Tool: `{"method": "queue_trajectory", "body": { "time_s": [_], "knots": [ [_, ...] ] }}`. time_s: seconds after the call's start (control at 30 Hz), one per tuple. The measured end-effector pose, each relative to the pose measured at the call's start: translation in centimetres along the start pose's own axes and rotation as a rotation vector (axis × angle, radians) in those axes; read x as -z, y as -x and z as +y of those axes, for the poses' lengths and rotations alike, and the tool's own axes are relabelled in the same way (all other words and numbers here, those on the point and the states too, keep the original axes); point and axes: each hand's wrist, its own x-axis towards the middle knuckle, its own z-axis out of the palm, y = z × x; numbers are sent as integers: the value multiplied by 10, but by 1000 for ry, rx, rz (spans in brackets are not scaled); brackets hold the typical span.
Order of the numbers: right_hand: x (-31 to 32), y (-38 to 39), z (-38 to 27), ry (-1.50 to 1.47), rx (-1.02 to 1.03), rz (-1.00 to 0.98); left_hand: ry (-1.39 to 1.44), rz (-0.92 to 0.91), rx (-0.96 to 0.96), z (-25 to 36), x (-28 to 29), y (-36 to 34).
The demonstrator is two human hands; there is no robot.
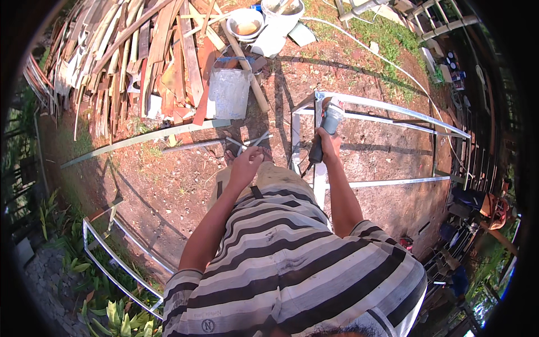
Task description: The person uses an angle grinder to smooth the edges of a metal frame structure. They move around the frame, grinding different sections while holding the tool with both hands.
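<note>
My right hand (330, 145) is wrapped round the dark handle of an angle grinder (332, 118). The tool's grey head points away from me, over the near corner of a silver metal frame (393, 106) on the right. My left hand (247, 166) is in front of my waist with its fingers curled closed. Just beyond it, thin pale strips (259, 139) cross each other near my feet. Whether the fingers grip one of those strips, I cannot make out.
Old boards (163, 62) lie heaped at the far left. A dented grey container (229, 92) and a white bucket (245, 25) stand beyond my feet. A pale hose (382, 53) curves across the far right. Another curved metal frame (120, 261) lies by plants at the near left.
</note>
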Motion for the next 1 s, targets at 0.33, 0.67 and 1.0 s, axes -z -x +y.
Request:
{"method": "queue_trajectory", "body": {
  "time_s": [0.33, 0.67, 1.0],
  "knots": [
    [-24, 53, -5, 178, 229, 260, -227, 22, -243, 160, -148, -72],
    [-21, 94, 30, 48, 178, 453, 159, -253, -237, 141, -159, -40],
    [-32, 149, 58, -135, 163, 614, 168, -429, -426, 117, -124, 26]
  ]
}}
